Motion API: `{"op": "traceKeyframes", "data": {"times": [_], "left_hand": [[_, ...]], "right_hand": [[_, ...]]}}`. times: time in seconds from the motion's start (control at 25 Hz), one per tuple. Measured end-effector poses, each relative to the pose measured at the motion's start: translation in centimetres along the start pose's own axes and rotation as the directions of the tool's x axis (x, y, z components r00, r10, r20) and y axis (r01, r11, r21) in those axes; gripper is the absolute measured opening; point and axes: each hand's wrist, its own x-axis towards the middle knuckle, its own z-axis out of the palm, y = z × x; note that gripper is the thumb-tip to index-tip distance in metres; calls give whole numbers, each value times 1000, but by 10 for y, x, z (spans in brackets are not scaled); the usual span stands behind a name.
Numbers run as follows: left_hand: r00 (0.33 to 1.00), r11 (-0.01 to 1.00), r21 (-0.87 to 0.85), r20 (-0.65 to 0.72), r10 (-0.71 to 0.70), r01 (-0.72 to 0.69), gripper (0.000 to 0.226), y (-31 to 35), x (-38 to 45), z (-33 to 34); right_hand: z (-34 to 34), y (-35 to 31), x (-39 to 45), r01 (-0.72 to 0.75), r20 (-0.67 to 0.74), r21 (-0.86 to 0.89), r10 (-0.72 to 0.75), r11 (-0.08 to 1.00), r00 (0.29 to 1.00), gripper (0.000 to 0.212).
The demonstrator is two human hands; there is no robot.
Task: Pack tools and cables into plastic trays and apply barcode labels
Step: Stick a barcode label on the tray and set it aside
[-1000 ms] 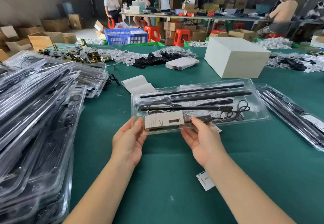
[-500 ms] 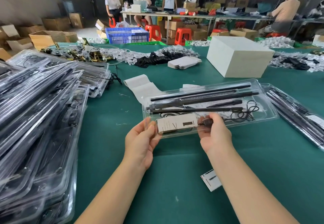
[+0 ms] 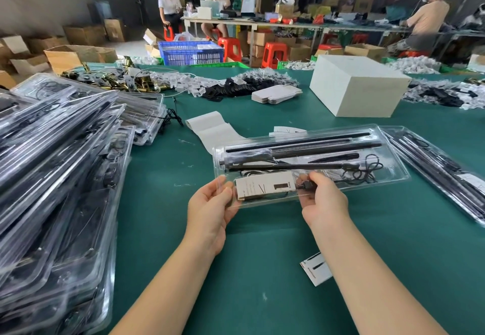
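A clear plastic tray sits in front of me, its near edge lifted off the green table. Inside lie several black rods, a coiled black cable and a white card. My left hand grips the tray's near left corner, thumb on top. My right hand holds the near edge beside the card, fingers over a small black connector.
A tall stack of packed trays fills the left. Another packed tray lies at right. A label strip, a white box, a loose label card and parts piles sit around. People work at far tables.
The tray and both hands have shifted to the right in the frame. My hands closed in on the tray's near edge, and the right fingers curled over the connector.
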Motion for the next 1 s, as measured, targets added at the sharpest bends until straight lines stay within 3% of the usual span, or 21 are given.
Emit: {"op": "traceKeyframes", "data": {"times": [0.28,0.52,0.72,1.0], "left_hand": [[993,984,165,83,-85,70,32,1,-1,-3],[991,982,152,54,-125,115,21,-1,1,-3],[994,984,161,75,-84,71,25,-2,-1,-2],[996,985,170,75,-43,30,32,-3,-3,-2]], "right_hand": [[-10,-4,4,40,73,-49,-37,998,997,40],[-14,-1,8,42,-34,-94,-45,995,998,38],[-14,-1,10,26,-103,-95,-36,995,994,35],[-12,-3,11,-13,-50,-79,9,997,999,31]]}}
